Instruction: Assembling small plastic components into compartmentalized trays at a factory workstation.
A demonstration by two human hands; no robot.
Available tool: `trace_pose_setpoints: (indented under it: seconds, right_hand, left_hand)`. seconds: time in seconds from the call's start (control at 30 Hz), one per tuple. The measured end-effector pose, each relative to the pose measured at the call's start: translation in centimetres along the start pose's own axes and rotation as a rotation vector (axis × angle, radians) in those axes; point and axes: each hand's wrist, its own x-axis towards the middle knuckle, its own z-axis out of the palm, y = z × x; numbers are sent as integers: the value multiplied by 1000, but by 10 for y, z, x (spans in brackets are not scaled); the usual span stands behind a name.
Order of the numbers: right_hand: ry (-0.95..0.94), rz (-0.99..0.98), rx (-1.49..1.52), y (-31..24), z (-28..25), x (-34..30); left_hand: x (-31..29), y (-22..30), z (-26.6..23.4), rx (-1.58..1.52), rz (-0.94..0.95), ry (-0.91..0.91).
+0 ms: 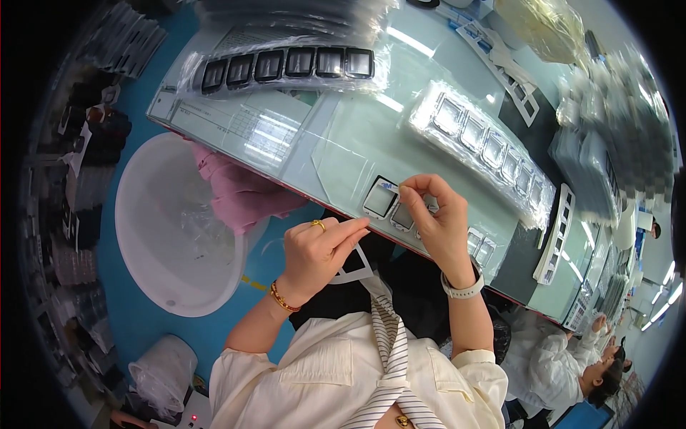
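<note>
Two hands work over a row of frames along the surface's near edge.
From the left, a white tub [153,243] stands on the floor just beyond the near edge, with a pink cloth [239,189] over its rim; a pack of black frames [286,64] lies toward the surface's [364,139] far left. The left hand [311,254] is at the near edge, index and thumb narrow; I cannot tell whether they hold anything. The row of frames [381,198] lies there, its leftmost frame bare of cover. The right hand [443,218] bends over the row, index and thumb pinched at that frame's right side, any hold unclear. Beyond lie a wrapped silver pack [493,149] and, near the right end, a white strip [554,239].
</note>
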Motion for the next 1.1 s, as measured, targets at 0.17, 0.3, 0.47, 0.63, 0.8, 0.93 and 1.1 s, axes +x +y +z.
trace_pose_setpoints:
  seconds: [0.17, 0.3, 0.47, 0.63, 0.8, 0.93, 1.1]
  right_hand:
    - [12, -22, -16, -1, 0, 0]
    - [18, -25, -17, -1, 1, 0]
    - [21, -40, -37, 0, 1, 0]
    - [28, -41, -33, -1, 1, -1]
    - [33, -44, -44, -2, 1, -1]
    - [35, -48, -38, -1, 1, -2]
    - [37, -50, -35, -1, 1, -2]
  left_hand:
    - [-1, -1, 1, 12, 5, -1]
    - [-4, -4, 2, 55, 46, -4]
    - [-4, -1, 1, 70, 63, -13]
    - [-2, 1, 1, 69, 68, -23]
    - [-1, 2, 2, 56, 60, -31]
    - [0, 3, 3, 36, 54, -28]
    - [-1, 4, 5, 38, 56, -24]
